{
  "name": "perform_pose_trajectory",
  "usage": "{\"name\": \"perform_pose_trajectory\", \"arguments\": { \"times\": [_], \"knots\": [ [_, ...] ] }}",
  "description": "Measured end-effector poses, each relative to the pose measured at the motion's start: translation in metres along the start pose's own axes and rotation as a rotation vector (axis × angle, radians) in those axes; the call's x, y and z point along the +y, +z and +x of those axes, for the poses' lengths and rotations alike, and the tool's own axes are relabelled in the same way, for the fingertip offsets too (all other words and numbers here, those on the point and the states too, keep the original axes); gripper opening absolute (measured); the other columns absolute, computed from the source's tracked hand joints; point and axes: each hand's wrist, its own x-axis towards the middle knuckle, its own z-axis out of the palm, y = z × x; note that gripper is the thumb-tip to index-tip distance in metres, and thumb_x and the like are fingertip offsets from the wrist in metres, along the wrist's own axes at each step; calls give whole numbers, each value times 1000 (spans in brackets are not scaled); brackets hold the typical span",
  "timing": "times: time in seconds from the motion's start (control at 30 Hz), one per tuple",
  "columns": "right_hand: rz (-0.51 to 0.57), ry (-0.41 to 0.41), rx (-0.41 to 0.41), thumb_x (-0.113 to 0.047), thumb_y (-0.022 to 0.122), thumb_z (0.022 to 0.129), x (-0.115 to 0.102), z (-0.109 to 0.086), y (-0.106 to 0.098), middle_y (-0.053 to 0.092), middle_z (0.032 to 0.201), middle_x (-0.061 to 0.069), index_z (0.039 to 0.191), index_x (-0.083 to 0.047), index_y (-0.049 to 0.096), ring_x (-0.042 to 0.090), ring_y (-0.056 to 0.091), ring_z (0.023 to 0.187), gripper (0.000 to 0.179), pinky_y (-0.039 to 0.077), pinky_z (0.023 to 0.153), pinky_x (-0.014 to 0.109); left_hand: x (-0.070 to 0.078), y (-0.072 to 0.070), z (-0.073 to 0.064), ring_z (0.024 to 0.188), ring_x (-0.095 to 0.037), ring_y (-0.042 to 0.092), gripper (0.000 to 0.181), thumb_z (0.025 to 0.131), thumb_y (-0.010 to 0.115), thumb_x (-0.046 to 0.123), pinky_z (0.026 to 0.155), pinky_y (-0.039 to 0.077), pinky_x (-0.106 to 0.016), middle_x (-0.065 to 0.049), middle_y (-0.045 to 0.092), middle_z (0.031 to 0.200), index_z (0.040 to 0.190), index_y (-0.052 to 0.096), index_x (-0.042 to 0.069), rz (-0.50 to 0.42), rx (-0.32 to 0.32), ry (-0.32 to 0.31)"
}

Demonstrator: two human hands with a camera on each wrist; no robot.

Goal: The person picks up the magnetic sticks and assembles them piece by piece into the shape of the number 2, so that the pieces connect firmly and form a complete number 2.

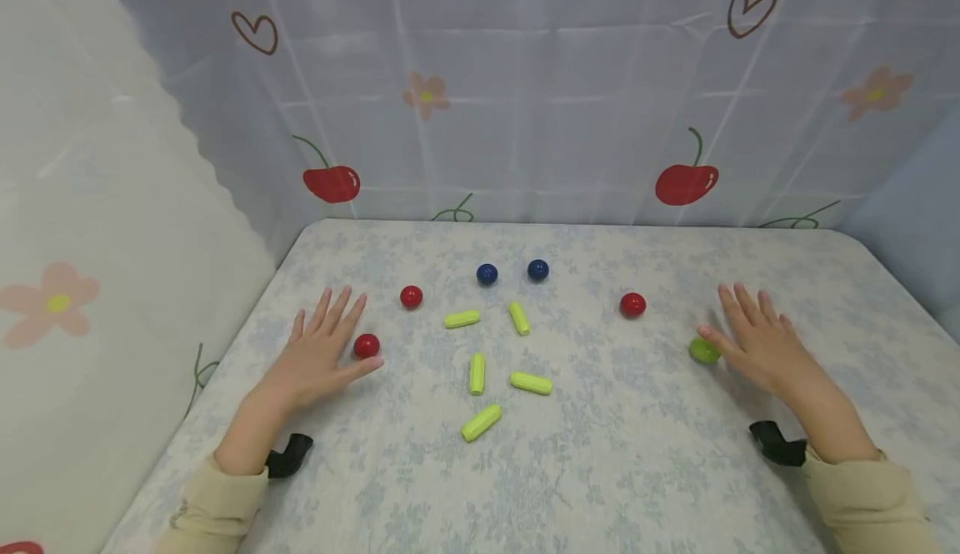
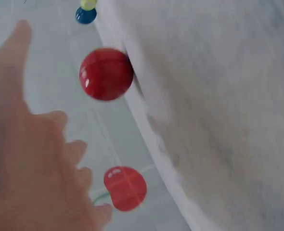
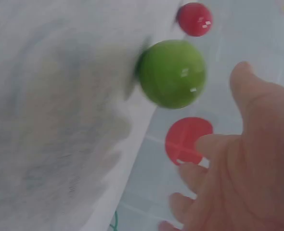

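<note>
My left hand [image 1: 317, 360] is held over the left of the table, palm down with fingers spread and nothing in its grasp. Between its thumb and forefinger a glossy red ball [image 1: 367, 346] shows; the left wrist view has this red ball [image 2: 106, 74] on the table beside the hand. On the right, my other hand [image 1: 768, 352] is likewise spread, palm down and holding nothing. Its thumb overlaps a green ball [image 1: 703, 351] in the head view. In the right wrist view a gap separates the green ball [image 3: 173, 74] from the thumb.
Several short yellow-green sticks [image 1: 531, 383] lie scattered mid-table. Behind them sit two dark blue balls [image 1: 487, 275]. A second red ball [image 1: 411, 296] is at the left, a third red ball [image 1: 632, 305] at the right. A printed curtain [image 1: 525, 121] hangs behind the cloth-covered table [image 1: 600, 479].
</note>
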Motion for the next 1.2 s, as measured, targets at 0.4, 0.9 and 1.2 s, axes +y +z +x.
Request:
{"name": "perform_pose_trajectory", "arguments": {
  "times": [0.4, 0.9, 1.2],
  "knots": [
    [247, -59, -144, -40, 52, 96, -17, -11, -14, -1, 148, 31, 149, -4, -4, 49, 1, 133, 85, 12, 95, 70, 58, -4, 27, 139, -24, 8, 81, 91, 60, 41, 107, 15, -52, -6, 9, 155, 151, 12, 16, -188, -37, 284],
    [120, -141, -15, -7, 68, 85, -10, -7, 8, 50, 121, 33, 129, 8, 50, 44, 54, 102, 50, 47, 79, 51, 104, 24, 57, 132, -16, 32, 47, 90, 57, -4, 102, 32, -35, -6, 42, 142, 135, 51, 8, -387, -304, 486],
    [115, -154, 79, -3, 71, 81, -12, -5, 12, 59, 107, 30, 122, 8, 56, 35, 60, 85, 45, 49, 69, 46, 107, 31, 59, 121, -14, 46, 31, 87, 64, -1, 97, 37, -29, -2, 56, 127, 117, 66, 7, -391, -294, 461]
  ]
}}
